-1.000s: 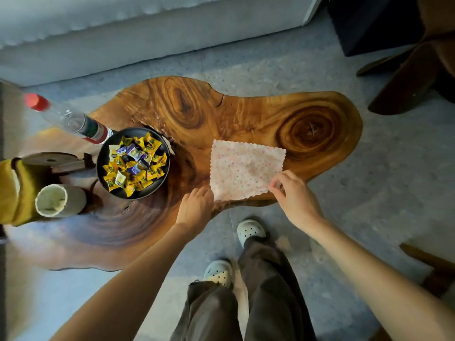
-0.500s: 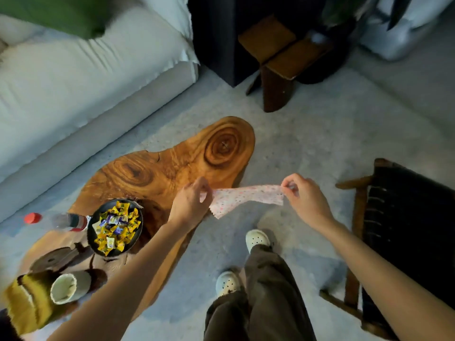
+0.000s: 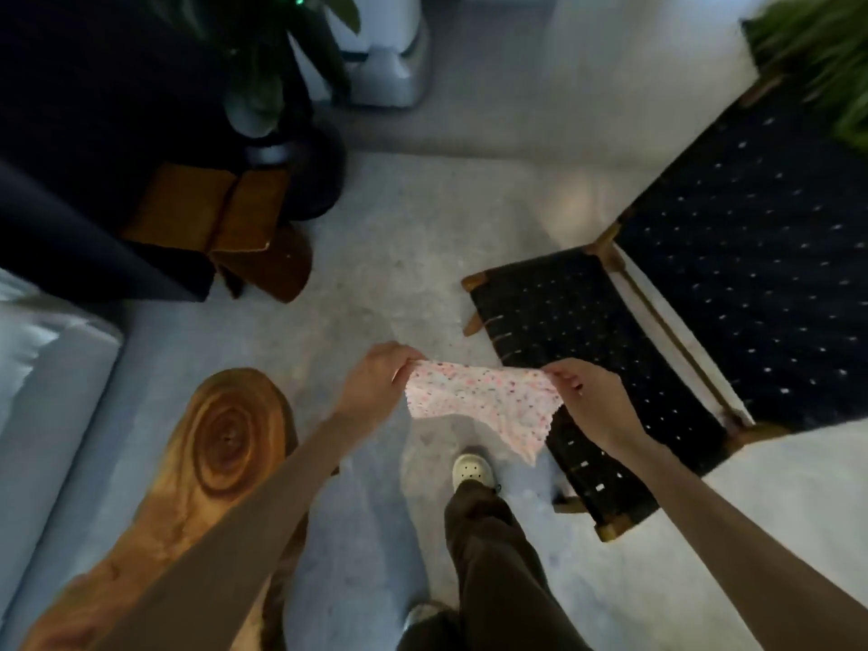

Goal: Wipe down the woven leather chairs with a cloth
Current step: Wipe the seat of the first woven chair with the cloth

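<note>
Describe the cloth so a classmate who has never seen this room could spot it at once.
Find the black woven chair on the right. By its seat, the left hand and right hand pinch a cloth over the grey floor. It alone is pale pink with coloured speckles and a scalloped edge.

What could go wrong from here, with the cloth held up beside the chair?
The left hand and right hand only pinch the cloth at its top corners; that light grip could slip and drop it.
The chair has an open weave; the hanging edge may snag in it.
The table lies close on the left; a careless step could bump it.
</note>
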A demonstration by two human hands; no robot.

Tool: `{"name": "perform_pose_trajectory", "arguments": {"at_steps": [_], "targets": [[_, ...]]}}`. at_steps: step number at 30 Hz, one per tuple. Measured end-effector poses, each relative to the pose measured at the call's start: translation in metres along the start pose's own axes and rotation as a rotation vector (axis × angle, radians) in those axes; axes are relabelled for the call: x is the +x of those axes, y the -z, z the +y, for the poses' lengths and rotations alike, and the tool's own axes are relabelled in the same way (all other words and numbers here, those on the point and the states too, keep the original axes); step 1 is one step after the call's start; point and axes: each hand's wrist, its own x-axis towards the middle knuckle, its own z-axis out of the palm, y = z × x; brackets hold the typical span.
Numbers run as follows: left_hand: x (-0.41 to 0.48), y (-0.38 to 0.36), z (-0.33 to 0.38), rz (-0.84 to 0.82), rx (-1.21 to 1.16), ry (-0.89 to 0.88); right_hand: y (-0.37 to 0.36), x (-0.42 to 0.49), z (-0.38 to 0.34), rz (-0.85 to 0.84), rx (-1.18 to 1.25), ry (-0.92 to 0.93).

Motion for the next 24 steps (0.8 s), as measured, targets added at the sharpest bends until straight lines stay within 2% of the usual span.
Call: {"name": "perform_pose_trajectory", "arguments": {"at_steps": [5,11,16,24], "targets": [[0.109,-0.012,0.052,-0.108,0.009,-0.148,0.047,0.037,0.037,0.095,0.078,-0.183],[0.204,-0.013,0.096,-0.225,0.020,-0.285,0.081,0.071,0.053,0.189,0.130,-0.315],[0.280,-0.009,0.103,-0.323,0.050,-0.390,0.086,0.110,0.048,0.250,0.210,-0.450],[0.428,0.009,0.076,-0.479,0.024,-0.585,0.068,0.214,0.001,0.503,0.371,-0.635]]}}
